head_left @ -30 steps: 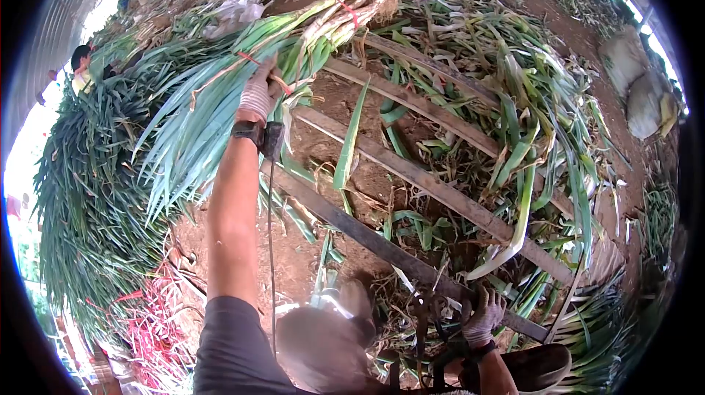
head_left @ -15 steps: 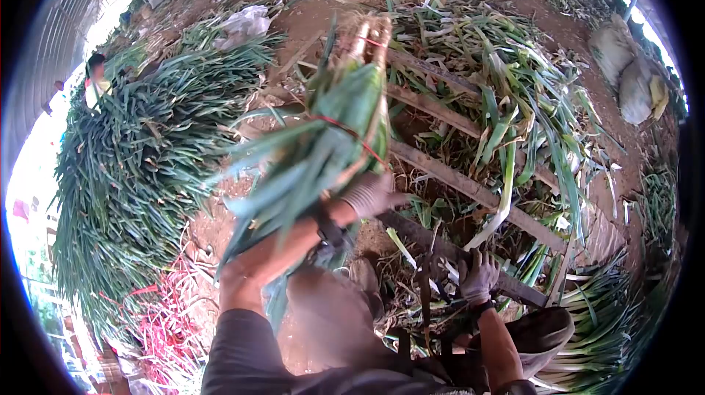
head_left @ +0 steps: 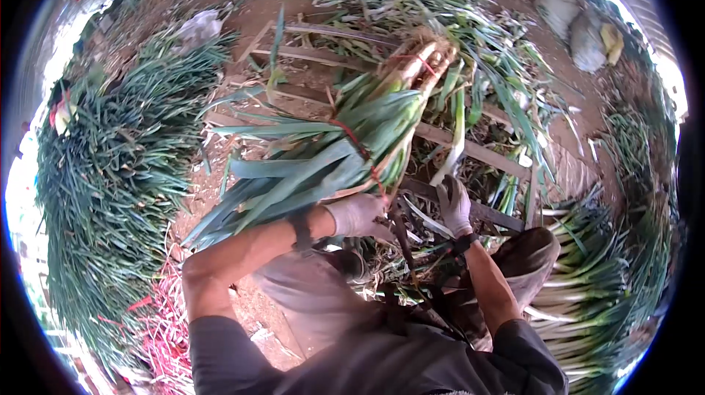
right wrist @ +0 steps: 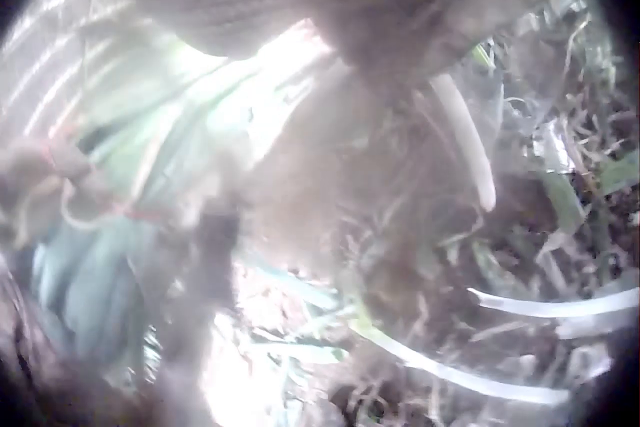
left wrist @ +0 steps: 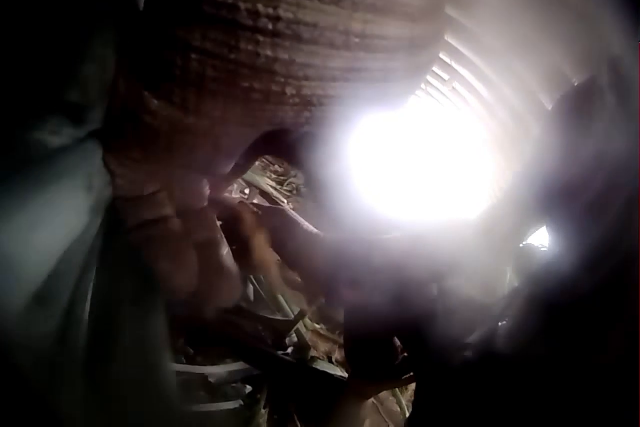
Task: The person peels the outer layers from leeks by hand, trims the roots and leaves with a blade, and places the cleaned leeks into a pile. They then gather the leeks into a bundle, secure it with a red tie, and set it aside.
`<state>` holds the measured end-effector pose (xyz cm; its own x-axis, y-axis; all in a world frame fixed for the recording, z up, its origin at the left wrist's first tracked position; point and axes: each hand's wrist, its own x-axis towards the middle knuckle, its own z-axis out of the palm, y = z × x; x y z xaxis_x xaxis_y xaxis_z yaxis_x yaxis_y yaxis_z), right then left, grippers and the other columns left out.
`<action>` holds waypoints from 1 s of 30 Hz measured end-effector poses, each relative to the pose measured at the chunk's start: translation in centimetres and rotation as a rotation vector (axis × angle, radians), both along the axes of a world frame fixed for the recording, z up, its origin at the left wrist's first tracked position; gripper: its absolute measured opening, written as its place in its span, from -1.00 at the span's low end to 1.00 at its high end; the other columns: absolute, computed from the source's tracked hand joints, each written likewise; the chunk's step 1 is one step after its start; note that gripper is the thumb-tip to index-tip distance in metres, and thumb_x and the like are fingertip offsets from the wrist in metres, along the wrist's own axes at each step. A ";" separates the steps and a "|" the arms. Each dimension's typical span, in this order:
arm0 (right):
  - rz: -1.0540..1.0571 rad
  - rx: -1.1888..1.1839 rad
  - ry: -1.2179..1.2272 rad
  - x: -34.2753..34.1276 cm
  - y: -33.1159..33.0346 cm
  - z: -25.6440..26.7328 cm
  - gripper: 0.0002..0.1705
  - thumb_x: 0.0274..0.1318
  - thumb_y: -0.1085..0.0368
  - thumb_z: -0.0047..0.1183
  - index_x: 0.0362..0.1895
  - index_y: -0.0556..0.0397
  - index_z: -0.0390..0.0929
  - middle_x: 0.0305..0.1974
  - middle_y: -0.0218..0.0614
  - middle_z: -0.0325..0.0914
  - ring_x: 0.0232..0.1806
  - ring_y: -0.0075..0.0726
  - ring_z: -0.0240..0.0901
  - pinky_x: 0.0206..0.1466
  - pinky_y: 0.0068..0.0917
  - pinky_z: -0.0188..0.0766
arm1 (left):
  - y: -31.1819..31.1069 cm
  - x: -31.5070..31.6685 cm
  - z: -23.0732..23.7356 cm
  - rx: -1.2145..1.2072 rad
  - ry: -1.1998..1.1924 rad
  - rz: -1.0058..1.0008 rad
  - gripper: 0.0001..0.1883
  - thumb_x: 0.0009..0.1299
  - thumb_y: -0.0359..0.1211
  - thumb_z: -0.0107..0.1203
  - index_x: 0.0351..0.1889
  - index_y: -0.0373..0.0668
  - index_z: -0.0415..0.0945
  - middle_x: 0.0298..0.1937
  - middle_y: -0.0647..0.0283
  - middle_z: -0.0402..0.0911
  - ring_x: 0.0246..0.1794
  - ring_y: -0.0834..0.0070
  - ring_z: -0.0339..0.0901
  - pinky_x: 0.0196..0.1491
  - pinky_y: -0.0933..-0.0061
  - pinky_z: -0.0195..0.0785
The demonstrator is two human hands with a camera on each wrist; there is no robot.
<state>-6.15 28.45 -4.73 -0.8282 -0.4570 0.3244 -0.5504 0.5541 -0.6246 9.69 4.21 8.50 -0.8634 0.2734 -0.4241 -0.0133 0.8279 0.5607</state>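
Note:
A large bundle of long green-leaved onions or leeks [head_left: 334, 163] slants across the middle of the head view, pale root ends at upper right, red ties round it. My gloved left hand [head_left: 358, 216] grips its lower side beside a red tie [head_left: 377, 176]. In the dim left wrist view, the fingers [left wrist: 165, 247] bend beside the leaves [left wrist: 50, 207]. My gloved right hand [head_left: 455, 207] is raised with its fingers apart, right of the bundle and not touching it. Between the hands stands a dark narrow upright piece [head_left: 402, 237].
Wooden slats [head_left: 477, 154] lie beneath the bundle among loose leaves. A big leafy heap [head_left: 117, 196] fills the left, with red strips [head_left: 172, 329] below it. More stalks [head_left: 580, 292] lie at right, beyond my shoe [head_left: 530, 252]. Sacks [head_left: 586, 35] stand at upper right.
My left hand has brought the bundle from upper left in toward my body, its root ends swinging to the right. My right hand has lifted off the slat edge, and the view has shifted.

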 end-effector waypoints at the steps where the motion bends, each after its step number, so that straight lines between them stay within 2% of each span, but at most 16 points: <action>1: -0.033 -0.073 -0.142 0.4 -0.1 0.8 -0.51 0.23 0.09 0.13 0.10 0.17 0.49 -0.02 -0.01 0.60 0.02 0.10 0.53 0.09 -0.17 0.44 | -0.5 0.5 0.2 -0.021 -0.036 0.017 -0.16 0.23 0.26 0.20 0.10 -0.35 0.33 -0.20 -0.24 0.59 -0.15 -0.13 0.57 -0.07 0.05 0.41; 4: 0.160 -0.360 -0.679 2.1 -3.2 4.5 -0.40 0.31 0.15 0.12 0.28 0.27 0.33 0.14 -0.01 0.55 0.14 -0.12 0.52 0.25 -0.35 0.41 | -2.1 1.5 3.9 -0.097 -0.166 0.085 -0.37 0.31 0.04 0.26 0.11 -0.25 0.39 -0.07 -0.14 0.62 -0.11 0.00 0.62 -0.03 0.17 0.44; 6: 0.267 -0.299 -0.737 2.2 -5.8 4.2 -0.15 0.29 0.01 0.14 0.42 0.33 0.10 0.32 0.17 0.32 0.39 -0.03 0.26 0.43 -0.30 0.21 | -5.0 3.8 5.0 0.195 0.249 0.177 -0.38 0.33 -0.02 0.24 0.12 -0.36 0.43 -0.22 -0.12 0.65 -0.13 0.06 0.63 0.03 0.24 0.46; 8: 0.300 -0.349 -0.839 1.7 -8.9 3.3 -0.04 0.25 -0.09 0.14 0.44 0.35 0.05 0.33 0.16 0.30 0.43 -0.02 0.19 0.49 -0.25 0.11 | -6.5 5.5 11.1 0.236 0.204 0.560 -0.59 0.37 -0.29 0.26 0.13 -0.21 0.51 0.02 0.14 0.65 -0.08 0.42 0.64 0.07 0.38 0.48; 10: 0.201 -0.459 -0.994 3.0 -11.7 6.9 0.02 0.22 -0.19 0.13 0.43 0.36 0.07 0.34 0.14 0.29 0.44 -0.03 0.16 0.49 -0.25 0.08 | -12.5 7.1 7.9 0.250 0.596 0.649 -0.57 0.39 -0.27 0.22 0.18 -0.21 0.48 0.03 0.15 0.63 -0.14 0.45 0.64 0.02 0.43 0.52; 12: 0.206 -0.605 -1.345 2.2 -13.9 3.3 0.07 0.15 -0.30 0.15 0.38 0.36 0.14 0.37 0.09 0.25 0.39 -0.04 0.20 0.36 -0.24 0.22 | -19.2 9.1 4.6 0.092 0.574 0.797 -0.37 0.33 -0.09 0.27 0.23 -0.29 0.41 0.11 0.03 0.58 0.02 0.35 0.59 0.06 0.41 0.47; 15: 0.071 -0.562 -1.508 6.2 -15.7 3.1 0.21 0.04 -0.41 0.18 0.42 0.34 0.10 0.38 0.08 0.24 0.41 -0.02 0.16 0.34 0.03 0.23 | -27.5 12.6 -2.9 -0.493 0.568 0.611 -0.21 0.27 0.04 0.32 0.28 -0.33 0.35 0.04 0.04 0.59 -0.04 0.37 0.57 -0.01 0.44 0.48; 17: 0.142 -0.546 -1.560 8.7 -16.8 1.8 0.22 0.04 -0.39 0.20 0.46 0.30 0.05 0.36 -0.03 0.29 0.39 -0.14 0.17 0.43 -0.19 0.07 | -28.6 12.1 -5.6 -0.431 0.342 0.624 -0.17 0.24 0.07 0.34 0.30 -0.31 0.34 -0.08 0.10 0.61 -0.19 0.41 0.55 -0.14 0.44 0.48; 19: 0.143 -0.593 -1.500 10.7 -18.3 1.3 0.20 0.04 -0.35 0.25 0.46 0.27 0.06 0.33 -0.12 0.33 0.36 -0.23 0.18 0.46 -0.33 -0.01 | -27.1 9.6 -6.9 0.179 -0.097 0.880 -0.14 0.22 0.11 0.34 0.32 -0.28 0.34 -0.21 0.17 0.61 -0.35 0.44 0.50 -0.28 0.41 0.47; 21: 0.088 -0.664 -1.413 11.8 -20.4 0.5 0.17 0.03 -0.30 0.29 0.46 0.24 0.10 0.32 -0.17 0.35 0.35 -0.27 0.19 0.45 -0.37 -0.01 | -25.0 8.1 -8.8 0.148 -0.101 0.843 -0.31 0.37 -0.12 0.25 0.39 -0.19 0.29 0.01 0.23 0.60 0.03 0.43 0.46 0.13 0.41 0.35; 23: 0.088 -0.790 -1.519 11.4 -22.3 -4.2 0.17 -0.01 -0.29 0.32 0.45 0.22 0.10 0.30 -0.18 0.36 0.33 -0.26 0.20 0.43 -0.37 0.02 | -21.1 8.1 -5.9 0.181 -0.102 0.834 -0.37 0.37 -0.06 0.22 0.33 -0.18 0.39 -0.18 0.29 0.62 -0.19 0.49 0.46 -0.07 0.43 0.35; 25: 0.071 -0.857 -1.633 11.3 -21.0 0.4 -0.07 0.05 -0.31 0.26 0.29 0.08 0.33 0.10 -0.28 0.48 0.12 -0.30 0.36 0.13 -0.30 0.34 | -18.8 7.6 -2.6 0.261 -0.142 0.861 -0.24 0.31 0.10 0.25 0.33 -0.17 0.37 -0.35 0.33 0.57 -0.46 0.53 0.41 -0.41 0.45 0.35; 26: 0.059 -0.889 -1.690 11.3 -20.3 2.9 -0.18 0.07 -0.32 0.23 0.20 0.02 0.45 0.00 -0.32 0.54 0.02 -0.32 0.44 -0.01 -0.26 0.51 | -18.1 7.7 -3.3 0.285 0.009 0.732 -0.26 0.32 0.10 0.24 0.32 -0.18 0.40 -0.37 0.35 0.55 -0.48 0.55 0.37 -0.42 0.46 0.32; 27: 0.092 -0.928 -1.696 10.6 -19.1 4.5 -0.13 0.08 -0.30 0.24 0.28 0.02 0.38 0.09 -0.27 0.50 0.09 -0.24 0.43 0.13 -0.24 0.42 | -17.4 7.8 -4.1 0.303 0.163 0.604 -0.28 0.33 0.09 0.23 0.31 -0.18 0.42 -0.40 0.37 0.53 -0.49 0.57 0.33 -0.43 0.47 0.29; 29: 0.189 -1.013 -1.654 9.6 -16.1 6.5 -0.13 0.12 -0.29 0.20 0.33 -0.01 0.34 0.14 -0.23 0.50 0.12 -0.18 0.45 0.22 -0.23 0.40 | -13.1 7.0 -1.4 0.465 -0.042 0.723 -0.41 0.33 0.10 0.23 0.06 -0.22 0.60 -0.49 0.37 0.45 -0.54 0.59 0.29 -0.50 0.42 0.22; 30: 0.258 -1.062 -1.615 9.3 -14.5 7.4 -0.18 0.16 -0.30 0.15 0.31 -0.04 0.37 0.10 -0.23 0.53 0.09 -0.19 0.49 0.16 -0.24 0.47 | -11.8 7.5 -3.9 0.276 -0.010 0.758 -0.46 0.33 0.15 0.19 -0.29 -0.22 0.64 -0.56 0.35 0.40 -0.56 0.57 0.27 -0.54 0.36 0.16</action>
